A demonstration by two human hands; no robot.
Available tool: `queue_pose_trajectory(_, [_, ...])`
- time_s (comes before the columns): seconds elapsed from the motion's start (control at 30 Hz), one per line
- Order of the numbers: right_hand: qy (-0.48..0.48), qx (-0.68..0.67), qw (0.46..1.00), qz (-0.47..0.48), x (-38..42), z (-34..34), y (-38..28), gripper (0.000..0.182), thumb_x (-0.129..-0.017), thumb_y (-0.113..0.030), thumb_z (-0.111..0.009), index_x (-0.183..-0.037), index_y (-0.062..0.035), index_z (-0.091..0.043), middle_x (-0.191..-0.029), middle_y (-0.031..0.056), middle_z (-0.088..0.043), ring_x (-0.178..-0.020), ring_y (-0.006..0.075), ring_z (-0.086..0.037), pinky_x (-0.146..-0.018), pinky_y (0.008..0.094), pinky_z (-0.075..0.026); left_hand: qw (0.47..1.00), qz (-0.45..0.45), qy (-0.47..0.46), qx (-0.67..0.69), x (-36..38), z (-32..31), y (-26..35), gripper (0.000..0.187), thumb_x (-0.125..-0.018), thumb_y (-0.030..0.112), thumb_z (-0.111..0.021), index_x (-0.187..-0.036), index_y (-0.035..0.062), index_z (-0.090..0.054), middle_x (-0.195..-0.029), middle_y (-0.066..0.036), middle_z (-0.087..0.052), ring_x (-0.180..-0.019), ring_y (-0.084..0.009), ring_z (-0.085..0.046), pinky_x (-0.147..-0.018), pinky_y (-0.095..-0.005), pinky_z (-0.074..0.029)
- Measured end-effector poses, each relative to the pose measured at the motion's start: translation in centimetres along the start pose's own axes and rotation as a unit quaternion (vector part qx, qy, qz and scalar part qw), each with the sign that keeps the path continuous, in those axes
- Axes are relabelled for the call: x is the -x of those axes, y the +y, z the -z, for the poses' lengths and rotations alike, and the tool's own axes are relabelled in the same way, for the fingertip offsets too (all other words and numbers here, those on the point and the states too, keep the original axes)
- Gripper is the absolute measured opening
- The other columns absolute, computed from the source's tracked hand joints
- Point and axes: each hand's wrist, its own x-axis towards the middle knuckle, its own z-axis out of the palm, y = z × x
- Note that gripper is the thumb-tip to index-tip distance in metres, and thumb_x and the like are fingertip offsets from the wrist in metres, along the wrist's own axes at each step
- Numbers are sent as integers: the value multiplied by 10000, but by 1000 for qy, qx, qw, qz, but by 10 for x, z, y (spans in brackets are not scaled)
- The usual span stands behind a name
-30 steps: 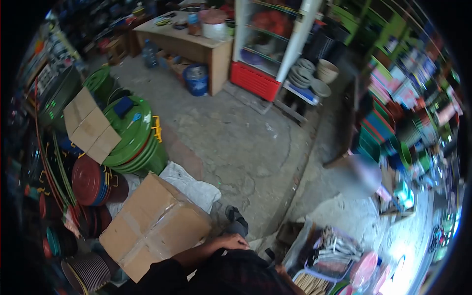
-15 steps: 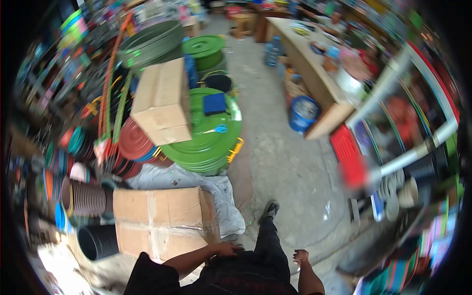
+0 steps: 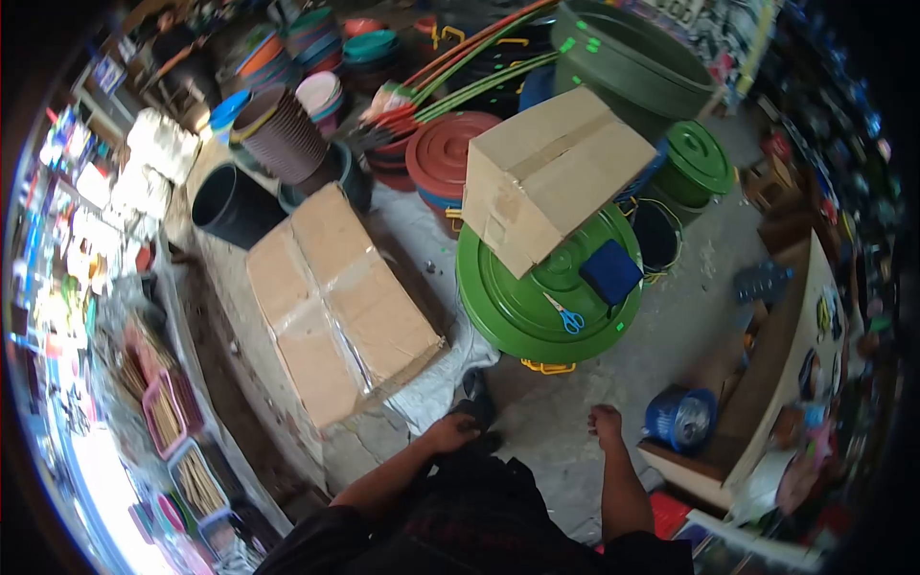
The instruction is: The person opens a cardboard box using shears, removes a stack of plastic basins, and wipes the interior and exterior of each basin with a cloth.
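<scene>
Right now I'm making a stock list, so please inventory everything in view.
Floor box: 1, brown, centre left
Large lid: 1, green, centre
Upper box: 1, brown, on large lid
Scissors: 1, blue handles, on large lid
Small item: 1, dark blue, on large lid
Small lid: 1, green, upper right
Basin: 1, dark green, top
Bin: 1, black, upper left
Bucket stack: 1, brown, upper left
Bucket: 1, blue, lower right
Bottle: 1, bluish, right
Desk: 1, pale, right
Person: 1, dark clothing, upper left
Other wares: uncountable, mixed, edges
Left hand: 1, bare, lower centre
Right hand: 1, bare, lower right
</scene>
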Motion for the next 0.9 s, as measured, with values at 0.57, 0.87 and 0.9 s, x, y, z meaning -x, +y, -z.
queue_pose_trajectory(0.57, [32, 393, 791, 468, -51, -44, -192, 416, -700, -168, -691, -1065, -58, -521, -963, 147, -553, -928, 303, -540, -774, 415, -443, 977, 59, 189, 73, -100, -4, 116, 544, -805, 397, -558, -1191, 18, -501, -1148, -197, -553, -1084, -333, -518, -926, -367, -408])
queue_pose_trajectory(0.87, [32, 576, 671, 466, -115, -61, -270, 437, -654, -111, -620, -1070, -41, -505, -1029, 189, -510, -954, 376, -507, -797, 456, -423, 861, 113, 350, 351, -52, -75, 134, 528, -801, 277, -623, -1227, 16, -451, -1099, -181, -576, -1049, -278, -551, -879, -344, -436])
queue_pose_trajectory(0.9, [9, 516, 698, 496, -115, -64, -268, 395, -653, -97, -606, -1034, -36, -520, -998, 181, -518, -947, 370, -512, -795, 446, -427, 858, 115, 352, 356, -54, -78, 133, 528, -801, 277, -623, -1227, 16, -451, -1099, -181, -576, -1049, -278, -551, -879, -344, -436])
